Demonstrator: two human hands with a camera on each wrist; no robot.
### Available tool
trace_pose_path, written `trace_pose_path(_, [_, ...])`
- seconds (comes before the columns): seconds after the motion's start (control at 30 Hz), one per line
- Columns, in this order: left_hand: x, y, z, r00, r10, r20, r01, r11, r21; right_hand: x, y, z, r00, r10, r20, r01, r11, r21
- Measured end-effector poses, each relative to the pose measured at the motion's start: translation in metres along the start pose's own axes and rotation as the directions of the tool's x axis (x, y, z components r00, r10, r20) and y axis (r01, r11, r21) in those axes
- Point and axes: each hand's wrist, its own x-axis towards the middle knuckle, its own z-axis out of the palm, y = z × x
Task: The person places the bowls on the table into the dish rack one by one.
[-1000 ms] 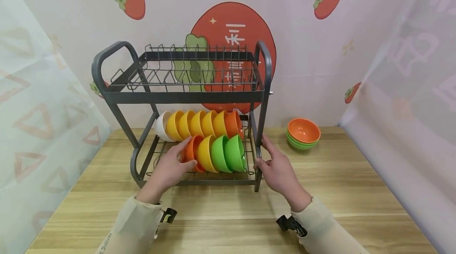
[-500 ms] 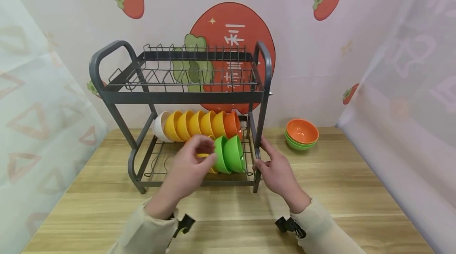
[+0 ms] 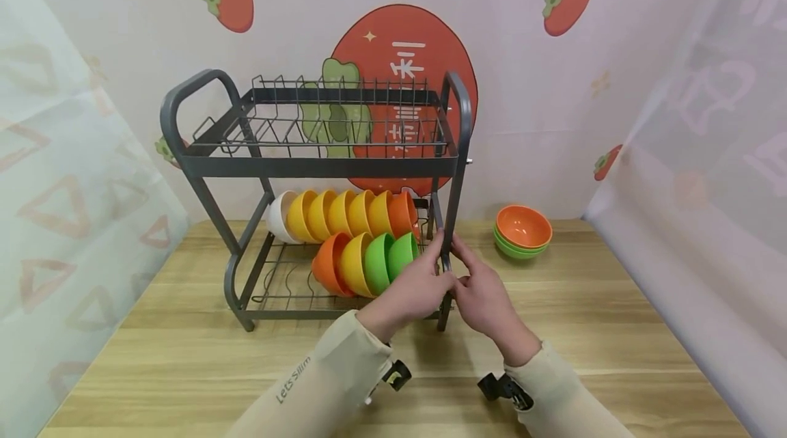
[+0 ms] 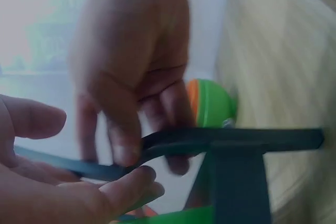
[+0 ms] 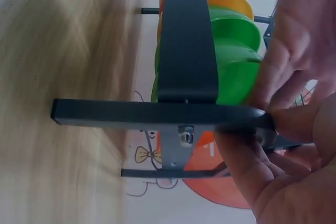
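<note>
A dark two-tier dish rack (image 3: 320,167) stands on the wooden table. My right hand (image 3: 488,301) holds its front right post from the outside, with the thumb and fingers about the metal. My left hand (image 3: 415,288) is at the same post from the inner side, thumb close to the right thumb. In the left wrist view the right hand (image 4: 136,51) grips the post from above, slightly blurred. Lower-tier bowls lean in two rows: an orange bowl (image 3: 326,265), a yellow bowl (image 3: 354,264) and green bowls (image 3: 378,265) in front. The left hand partly hides the last green bowl.
Behind, on the lower tier, a white bowl (image 3: 281,218), several yellow bowls (image 3: 341,214) and an orange bowl (image 3: 402,212) stand in a row. An orange bowl (image 3: 525,225) sits nested on green bowls (image 3: 518,251) to the rack's right. Printed cloth encloses the table.
My left hand has left the orange bowl at the front row's left end and moved right, across the bowls, to the rack's right post. The right hand stays there.
</note>
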Motion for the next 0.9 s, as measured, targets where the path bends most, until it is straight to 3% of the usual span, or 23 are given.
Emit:
trace_pose_path(0.17, [0.003,-0.01,0.016,0.997,0.052,-0.059,-0.051,0.998,0.022,0.001,0.007,-0.018,1.0,0.008,0.004,-0.008,0.999,0.033])
trace_pose_path(0.3, [0.006,-0.017,0.027,0.99,0.096,-0.102,-0.095,0.995,0.021,0.01,0.023,-0.047,0.992,0.049,-0.113,-0.048,0.999,0.016])
trace_pose_path(0.43, [0.007,-0.022,0.034,0.985,0.114,-0.132,-0.107,0.992,0.063,0.024,0.053,-0.079,0.976,0.091,-0.199,-0.112,0.989,-0.096])
trace_pose_path(0.57, [0.007,-0.024,0.038,0.979,0.102,-0.176,-0.075,0.985,0.153,0.041,0.089,-0.102,0.967,0.188,-0.174,-0.215,0.965,-0.151])
trace_pose_path(0.73, [0.007,-0.023,0.043,0.975,0.08,-0.209,-0.034,0.976,0.213,0.055,0.127,-0.117,0.932,0.354,-0.074,-0.354,0.935,0.012])
trace_pose_path(0.8, [0.007,-0.023,0.044,0.974,0.088,-0.211,-0.04,0.974,0.221,0.058,0.137,-0.12,0.921,0.388,-0.043,-0.384,0.92,0.072])
trace_pose_path(0.9, [0.006,-0.022,0.045,0.974,0.089,-0.21,-0.041,0.974,0.223,0.063,0.143,-0.122,0.918,0.395,-0.029,-0.391,0.917,0.083])
